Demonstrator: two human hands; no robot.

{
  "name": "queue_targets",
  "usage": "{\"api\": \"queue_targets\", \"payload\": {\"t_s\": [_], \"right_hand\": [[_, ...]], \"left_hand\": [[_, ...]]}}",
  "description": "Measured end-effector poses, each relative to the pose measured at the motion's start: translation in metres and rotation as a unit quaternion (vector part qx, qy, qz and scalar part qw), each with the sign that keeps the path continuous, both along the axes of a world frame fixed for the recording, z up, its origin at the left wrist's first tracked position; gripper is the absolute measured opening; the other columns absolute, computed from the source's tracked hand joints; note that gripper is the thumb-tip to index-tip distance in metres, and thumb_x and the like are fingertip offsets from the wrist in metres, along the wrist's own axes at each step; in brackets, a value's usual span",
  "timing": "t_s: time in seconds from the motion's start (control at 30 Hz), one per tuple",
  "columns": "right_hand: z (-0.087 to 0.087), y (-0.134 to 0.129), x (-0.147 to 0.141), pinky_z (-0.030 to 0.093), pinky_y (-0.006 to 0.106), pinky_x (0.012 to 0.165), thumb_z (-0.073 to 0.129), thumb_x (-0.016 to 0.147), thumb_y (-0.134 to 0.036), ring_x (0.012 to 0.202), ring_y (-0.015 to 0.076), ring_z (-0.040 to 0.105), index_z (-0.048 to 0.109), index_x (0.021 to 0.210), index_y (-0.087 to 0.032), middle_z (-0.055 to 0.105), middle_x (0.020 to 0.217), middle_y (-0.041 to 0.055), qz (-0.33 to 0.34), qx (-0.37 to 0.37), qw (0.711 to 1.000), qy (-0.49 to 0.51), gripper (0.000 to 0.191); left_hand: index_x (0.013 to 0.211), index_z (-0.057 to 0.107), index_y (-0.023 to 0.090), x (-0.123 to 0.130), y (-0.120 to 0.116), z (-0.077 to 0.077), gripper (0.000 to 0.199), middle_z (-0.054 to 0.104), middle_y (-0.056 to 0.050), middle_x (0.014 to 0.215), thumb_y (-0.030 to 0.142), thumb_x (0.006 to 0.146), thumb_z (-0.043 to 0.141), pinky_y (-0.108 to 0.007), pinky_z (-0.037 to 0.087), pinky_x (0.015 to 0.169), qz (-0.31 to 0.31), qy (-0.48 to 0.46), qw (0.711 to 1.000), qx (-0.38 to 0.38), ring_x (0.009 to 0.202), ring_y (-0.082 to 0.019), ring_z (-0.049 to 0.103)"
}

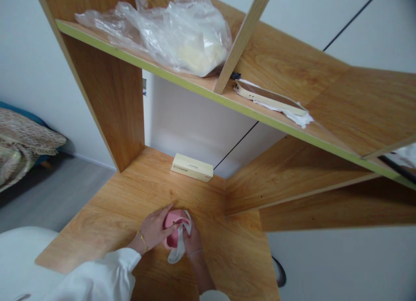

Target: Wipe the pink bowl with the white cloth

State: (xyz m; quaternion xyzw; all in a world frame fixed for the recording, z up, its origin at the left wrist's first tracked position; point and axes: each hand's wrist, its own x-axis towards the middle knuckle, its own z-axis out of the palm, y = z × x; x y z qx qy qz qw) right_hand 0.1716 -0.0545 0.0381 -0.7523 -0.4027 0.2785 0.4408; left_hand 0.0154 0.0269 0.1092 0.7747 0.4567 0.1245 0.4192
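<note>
A small pink container, round and open at the top, rests on the wooden desk point(120, 205) between my hands. My left hand point(155, 228) is wrapped round the left side of the pink container point(175, 216), its thumb reaching over the opening. On the other side, my right hand point(192, 240) is closed on a white, thin cloth or tissue point(177, 252) at the container's right rim. Part of the white cloth hangs over the rim toward me. The fingertips of my right hand are partly hidden.
A long cream box point(191, 167) lies at the desk's back edge. Above, a wooden shelf point(162, 82) holds a clear plastic bag point(195, 37) and a phone-like object point(269, 97) on white tissue. A white chair point(26, 253) stands at the left.
</note>
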Motion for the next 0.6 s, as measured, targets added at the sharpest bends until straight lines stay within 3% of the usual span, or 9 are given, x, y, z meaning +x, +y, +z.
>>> {"api": "queue_targets", "payload": {"t_s": [0.1,0.2,0.3,0.4,0.5,0.6], "right_hand": [[-0.010,0.001,-0.001,0.054,0.038,0.073,0.044,0.077,-0.057,0.082,0.0275,0.068,0.068,0.096,-0.014,0.071,0.085,0.0134,-0.017,-0.030,0.998,0.043,0.053],[-0.017,0.002,-0.003,0.053,0.038,0.059,0.040,0.075,-0.068,0.063,0.0267,0.067,0.069,0.083,-0.013,0.069,0.070,0.0124,-0.013,-0.055,0.996,0.070,0.062],[-0.014,0.001,-0.003,0.053,0.038,0.058,0.044,0.074,-0.066,0.065,0.0266,0.067,0.068,0.093,-0.013,0.070,0.075,0.0124,-0.002,-0.061,0.996,0.068,0.061],[-0.003,-0.001,0.000,0.053,0.037,0.063,0.054,0.073,-0.056,0.074,0.0278,0.068,0.064,0.112,-0.013,0.071,0.085,0.0136,0.001,-0.063,0.997,0.035,0.058],[0.010,-0.002,0.004,0.052,0.038,0.067,0.058,0.073,-0.048,0.079,0.0292,0.068,0.060,0.122,-0.015,0.071,0.093,0.0145,0.002,-0.074,0.997,-0.019,0.059],[0.019,-0.001,0.006,0.052,0.036,0.070,0.053,0.077,-0.043,0.082,0.0274,0.068,0.056,0.128,-0.017,0.070,0.102,0.0133,0.010,-0.069,0.993,-0.094,0.057]], "left_hand": [[0.138,0.040,0.019,-0.005,-0.013,-0.014,0.078,0.051,-0.012,0.139,0.050,0.071,0.065,-0.040,0.034,0.109,0.069,-0.111,0.988,-0.079,0.129,-0.028,0.045],[0.139,0.038,0.017,-0.002,-0.026,-0.021,0.078,0.056,-0.012,0.133,0.046,0.072,0.065,-0.038,0.039,0.105,0.087,-0.214,0.962,-0.145,0.125,-0.026,0.050],[0.138,0.039,0.017,0.003,-0.030,-0.019,0.071,0.062,-0.010,0.125,0.038,0.074,0.062,-0.034,0.046,0.096,0.089,-0.235,0.953,-0.167,0.110,-0.023,0.061],[0.136,0.041,0.016,0.003,-0.026,-0.011,0.066,0.066,-0.009,0.118,0.030,0.074,0.060,-0.031,0.049,0.089,0.096,-0.154,0.972,-0.151,0.103,-0.022,0.064],[0.133,0.045,0.017,0.002,-0.019,0.000,0.063,0.070,-0.008,0.110,0.026,0.073,0.060,-0.029,0.049,0.085,0.096,-0.012,0.988,-0.122,0.100,-0.023,0.066],[0.131,0.047,0.020,0.002,-0.015,0.013,0.061,0.071,-0.009,0.106,0.029,0.071,0.061,-0.031,0.048,0.083,0.059,0.115,0.988,-0.090,0.100,-0.026,0.067]]}}
